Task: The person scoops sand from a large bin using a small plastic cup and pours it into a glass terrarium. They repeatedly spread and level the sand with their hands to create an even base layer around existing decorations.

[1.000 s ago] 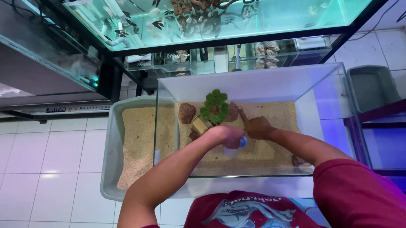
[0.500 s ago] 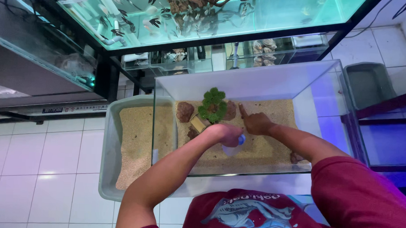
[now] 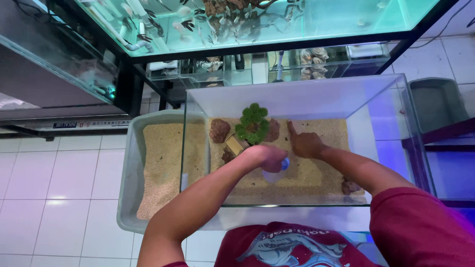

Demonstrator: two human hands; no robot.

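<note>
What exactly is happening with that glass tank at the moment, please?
A person is reaching both hands into a small glass tank with a sand bed. The left hand holds a small pale cup over the sand, and the right hand presses the sand beside a green plant flanked by brown rocks.

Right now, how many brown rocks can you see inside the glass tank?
3: rock left of the green plant, rock right of it, rock at the near right corner. Hands may hide others.
</note>
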